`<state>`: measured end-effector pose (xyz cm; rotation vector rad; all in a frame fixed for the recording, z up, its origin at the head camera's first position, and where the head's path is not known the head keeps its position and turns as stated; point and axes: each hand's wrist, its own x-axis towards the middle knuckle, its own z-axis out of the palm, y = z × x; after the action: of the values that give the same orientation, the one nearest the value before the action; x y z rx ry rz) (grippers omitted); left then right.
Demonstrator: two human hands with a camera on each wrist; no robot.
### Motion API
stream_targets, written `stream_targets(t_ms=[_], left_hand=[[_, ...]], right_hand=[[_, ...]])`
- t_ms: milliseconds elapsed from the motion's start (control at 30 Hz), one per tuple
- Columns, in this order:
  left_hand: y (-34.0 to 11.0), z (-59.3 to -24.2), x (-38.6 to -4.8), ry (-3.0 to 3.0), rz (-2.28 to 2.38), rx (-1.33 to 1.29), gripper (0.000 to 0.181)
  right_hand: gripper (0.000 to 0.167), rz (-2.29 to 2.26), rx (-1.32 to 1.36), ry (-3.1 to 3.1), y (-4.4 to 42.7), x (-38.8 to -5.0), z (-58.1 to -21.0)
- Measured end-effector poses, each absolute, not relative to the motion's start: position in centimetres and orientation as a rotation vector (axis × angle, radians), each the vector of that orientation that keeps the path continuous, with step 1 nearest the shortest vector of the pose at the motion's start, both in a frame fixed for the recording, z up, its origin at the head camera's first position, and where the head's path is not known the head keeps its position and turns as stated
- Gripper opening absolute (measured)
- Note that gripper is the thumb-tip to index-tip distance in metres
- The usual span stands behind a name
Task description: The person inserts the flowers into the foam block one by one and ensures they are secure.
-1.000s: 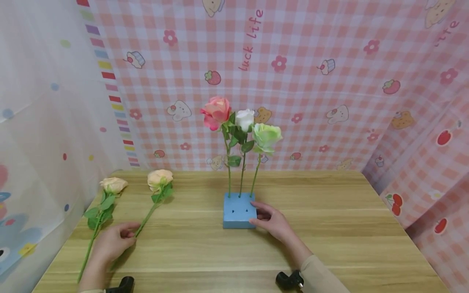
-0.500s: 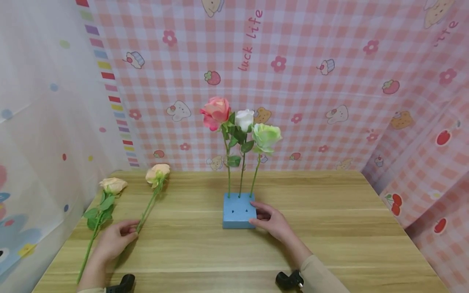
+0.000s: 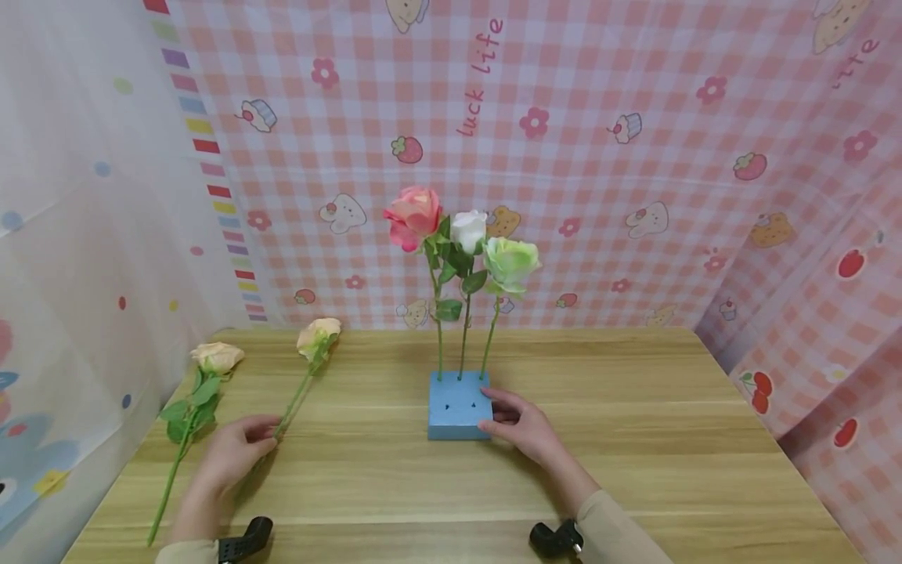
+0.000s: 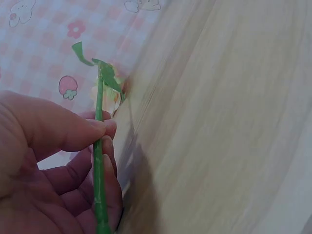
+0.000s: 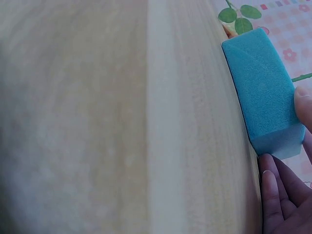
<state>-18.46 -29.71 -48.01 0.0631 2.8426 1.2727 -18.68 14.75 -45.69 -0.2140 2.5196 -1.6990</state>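
Note:
My left hand (image 3: 236, 454) pinches the green stem (image 4: 99, 170) of a peach rose (image 3: 319, 338) between thumb and fingers; its bloom tilts away toward the back of the table. With thumb and fingers, my right hand (image 3: 524, 427) grips the right side of a blue block (image 3: 460, 427). Three roses stand in the block's back row of holes: pink (image 3: 414, 218), white (image 3: 469, 230) and green (image 3: 511, 265). Two front holes show with no stems in them. In the right wrist view, the block (image 5: 265, 87) has fingers at its near end.
Another peach rose (image 3: 217, 358) lies at the table's left, its leafy stem pointing toward the front edge. The wooden table (image 3: 395, 501) ends at a checked cloth (image 3: 599, 180) behind. Black devices (image 3: 557, 540) are beside both wrists.
My left hand has moved right and slightly away from the front edge, carrying the peach rose with it. My right hand, the block and its three roses stay in place.

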Motion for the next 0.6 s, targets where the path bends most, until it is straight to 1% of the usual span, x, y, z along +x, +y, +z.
stream_targets(t_ms=[33,267,600], left_hand=[[-29.6,-48.1,-18.5,2.845,1.272,0.067,0.035],[-28.2,-48.3,-18.9,2.813,1.343,0.106,0.034],[-26.1,-48.1,-19.3,2.77,1.413,0.142,0.034]], right_hand=[[0.052,-1.701,-0.213,2.518,14.8,-18.7,-45.8],[0.055,-1.691,-0.185,2.529,15.5,-20.8,-49.6],[0.052,-1.696,-0.217,2.506,14.8,-18.9,-46.0]])
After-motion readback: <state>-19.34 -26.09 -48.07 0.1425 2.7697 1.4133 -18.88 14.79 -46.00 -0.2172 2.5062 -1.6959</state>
